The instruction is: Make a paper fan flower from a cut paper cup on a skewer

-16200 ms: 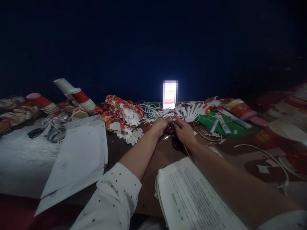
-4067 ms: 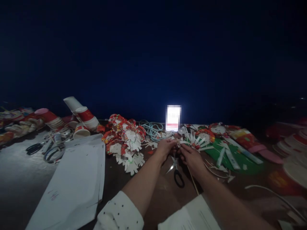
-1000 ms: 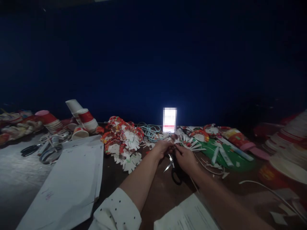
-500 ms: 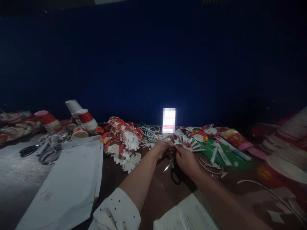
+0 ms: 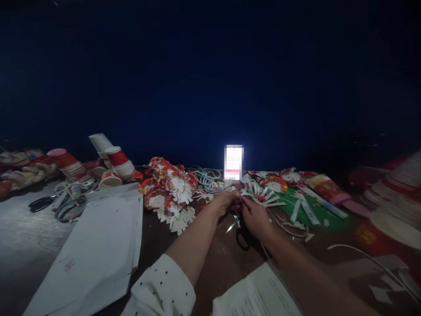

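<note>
My left hand [image 5: 227, 202] and my right hand [image 5: 255, 217] meet over the middle of the brown table, fingers closed and pinched together. What lies between the fingertips is too small and dark to make out. A pair of scissors [image 5: 243, 240] with black handles is right below the hands, partly covered by my right hand; one blade points down to the left. Just beyond my right hand spread narrow white paper strips [image 5: 274, 199]; whether they touch it I cannot tell. Behind the hands stands a bright phone-like screen [image 5: 233, 161], its content blurred out.
Left of the hands lie red-and-white paper cutouts [image 5: 179, 186], a pale blue cord [image 5: 210, 177] and a large white board [image 5: 88, 245]. Paper cups [image 5: 120, 164] stand behind the board. To the right are a green sheet [image 5: 325, 215] and stacked cups [image 5: 401, 184]. A printed paper [image 5: 253, 294] lies in front.
The view has shifted slightly. Both hands stay together in nearly the same place with small finger movements; the scissors remain below them.
</note>
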Motion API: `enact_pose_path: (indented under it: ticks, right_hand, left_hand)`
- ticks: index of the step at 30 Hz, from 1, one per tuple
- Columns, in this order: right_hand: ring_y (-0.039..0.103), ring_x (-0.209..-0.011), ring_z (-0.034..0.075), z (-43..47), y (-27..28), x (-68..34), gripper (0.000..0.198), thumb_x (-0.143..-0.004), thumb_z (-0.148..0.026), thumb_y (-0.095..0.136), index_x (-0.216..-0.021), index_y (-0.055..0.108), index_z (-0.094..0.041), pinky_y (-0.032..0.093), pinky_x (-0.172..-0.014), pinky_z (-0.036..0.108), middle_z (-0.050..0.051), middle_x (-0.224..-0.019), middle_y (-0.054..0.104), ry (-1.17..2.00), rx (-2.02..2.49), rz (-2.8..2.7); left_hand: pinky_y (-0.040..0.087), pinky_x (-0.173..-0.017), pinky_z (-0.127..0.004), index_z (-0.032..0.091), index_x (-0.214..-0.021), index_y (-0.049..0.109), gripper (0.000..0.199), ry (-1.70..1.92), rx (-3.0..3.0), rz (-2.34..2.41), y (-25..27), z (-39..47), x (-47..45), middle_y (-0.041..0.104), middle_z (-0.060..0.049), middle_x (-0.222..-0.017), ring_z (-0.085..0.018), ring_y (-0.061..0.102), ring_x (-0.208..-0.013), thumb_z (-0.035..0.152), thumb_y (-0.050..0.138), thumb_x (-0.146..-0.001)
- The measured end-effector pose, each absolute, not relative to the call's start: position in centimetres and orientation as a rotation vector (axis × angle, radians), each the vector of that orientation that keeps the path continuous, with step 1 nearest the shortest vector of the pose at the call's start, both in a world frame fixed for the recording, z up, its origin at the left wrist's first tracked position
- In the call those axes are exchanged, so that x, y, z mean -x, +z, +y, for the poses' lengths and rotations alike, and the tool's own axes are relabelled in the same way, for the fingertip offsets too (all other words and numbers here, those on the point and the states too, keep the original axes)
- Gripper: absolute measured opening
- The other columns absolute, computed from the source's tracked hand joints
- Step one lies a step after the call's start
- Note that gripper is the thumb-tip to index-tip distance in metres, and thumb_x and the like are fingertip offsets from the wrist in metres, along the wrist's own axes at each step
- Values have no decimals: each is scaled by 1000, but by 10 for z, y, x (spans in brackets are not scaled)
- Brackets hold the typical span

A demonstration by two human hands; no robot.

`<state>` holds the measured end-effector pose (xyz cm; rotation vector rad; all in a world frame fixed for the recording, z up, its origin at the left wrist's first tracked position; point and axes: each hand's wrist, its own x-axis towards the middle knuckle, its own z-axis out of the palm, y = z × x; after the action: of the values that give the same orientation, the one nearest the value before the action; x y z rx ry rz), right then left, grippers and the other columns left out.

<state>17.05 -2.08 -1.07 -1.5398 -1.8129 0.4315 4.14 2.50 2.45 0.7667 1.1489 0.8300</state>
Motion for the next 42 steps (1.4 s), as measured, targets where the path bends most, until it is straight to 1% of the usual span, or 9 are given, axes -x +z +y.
enact_pose_path:
  ticks: [4, 7, 13, 17, 22, 25, 28, 36, 42]
  right_hand:
    - [69, -110, 27, -23, -10, -168, 44, -90, -23, 45, -126, 68, -14, 51, -96, 37, 16, -118, 74, 411, 1579, -1809]
    - [70, -105, 27, -23, -11, -168, 42, -90, -25, 46, -123, 70, -16, 53, -91, 37, 15, -111, 76, 403, 1572, -1780]
    - [70, -100, 27, -23, -11, -168, 41, -89, -29, 43, -115, 73, -18, 53, -91, 39, 12, -104, 77, 452, 1506, -1730]
    - [69, -104, 28, -23, -9, -168, 40, -86, -29, 44, -111, 74, -18, 52, -93, 40, 13, -106, 76, 493, 1482, -1660]
    - [69, -79, 25, -25, -5, -166, 38, -85, -32, 49, -110, 75, -22, 55, -72, 34, 6, -78, 74, 583, 1433, -1570]
    - [62, -57, 22, -28, -3, -163, 44, -85, -34, 49, -119, 72, -18, 50, -57, 31, 2, -62, 67, 722, 1453, -1504]
    - [53, -46, 18, -29, -3, -161, 51, -85, -38, 49, -126, 68, -15, 44, -48, 28, -2, -51, 57, 858, 1476, -1425]
    - [41, -39, 13, -29, -2, -157, 67, -80, -49, 57, -137, 62, -13, 31, -40, 24, -7, -43, 47, 1097, 1458, -1211]
    - [37, -37, 12, -29, 3, -156, 72, -75, -47, 61, -136, 63, -10, 27, -39, 23, -7, -39, 45, 1149, 1454, -1081]
  left_hand:
    - [47, -54, -17, 13, -65, 60, 18, 865, -780, 1157, 21, 26, -44, 57, 2, -58, -6, 52, -51, 10, 73, -76]
    - [44, -51, -17, 14, -64, 59, 18, 861, -781, 1165, 23, 25, -44, 56, 2, -56, -6, 51, -49, 9, 73, -74]
    - [40, -47, -16, 12, -64, 59, 18, 827, -783, 1192, 28, 25, -44, 56, 1, -54, -5, 49, -45, 4, 62, -80]
    - [39, -47, -14, 12, -67, 60, 14, 838, -776, 1185, 25, 27, -42, 56, 2, -53, -4, 48, -45, 6, 64, -80]
    - [38, -46, -13, 12, -68, 59, 15, 832, -744, 1126, 25, 27, -40, 57, 2, -55, -3, 48, -45, 9, 71, -79]
    - [37, -45, -13, 12, -69, 59, 18, 827, -739, 1102, 27, 27, -40, 57, 2, -56, -4, 48, -44, 13, 74, -79]
    - [36, -43, -14, 13, -67, 57, 21, 825, -723, 1091, 27, 27, -40, 54, 3, -53, -4, 46, -41, 13, 72, -81]
    - [38, -44, -16, 13, -67, 56, 25, 844, -732, 1101, 18, 32, -40, 53, 3, -54, -4, 44, -40, 17, 78, -78]
    - [38, -44, -15, 13, -73, 59, 20, 830, -715, 1082, 19, 31, -40, 56, 2, -55, -5, 49, -42, 19, 76, -80]
